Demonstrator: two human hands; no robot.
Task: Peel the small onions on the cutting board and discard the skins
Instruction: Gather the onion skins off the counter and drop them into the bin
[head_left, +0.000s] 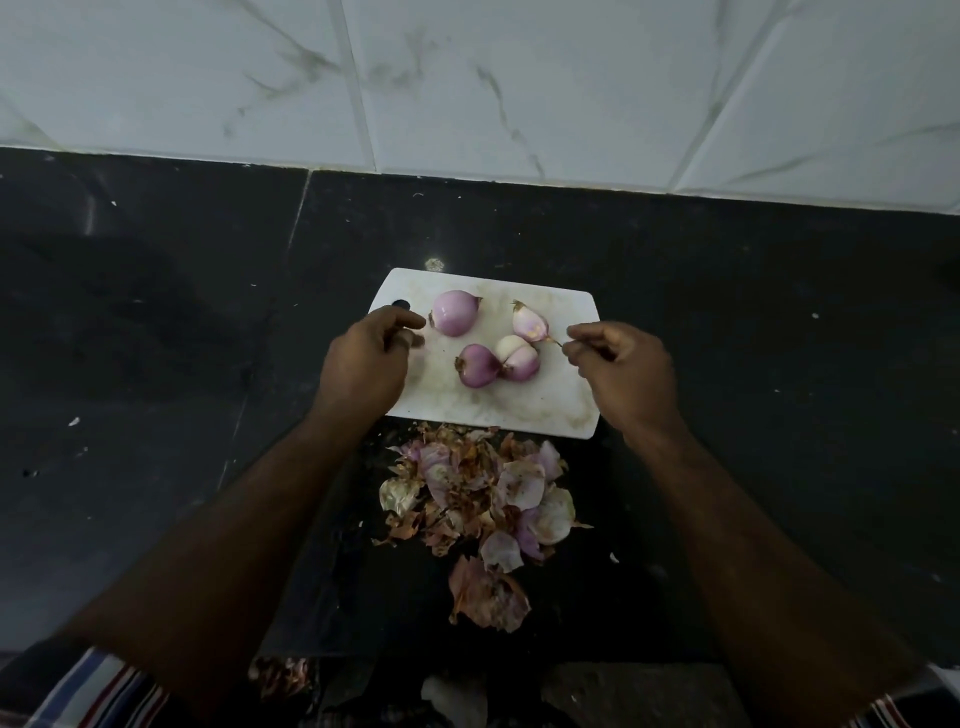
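Black stone counter (156, 364); glossy round onions (455, 313); papery skins (483, 499).

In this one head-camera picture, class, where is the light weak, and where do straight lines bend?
Head view: dim overall; the black stone counter and both forearms are nearly lost in shadow, while the white plastic cutting board and the peeled purple onions stay readable. Wide-angle lens: the white marble wall tiles' grout lines splay and the counter's back edge looks bowed.
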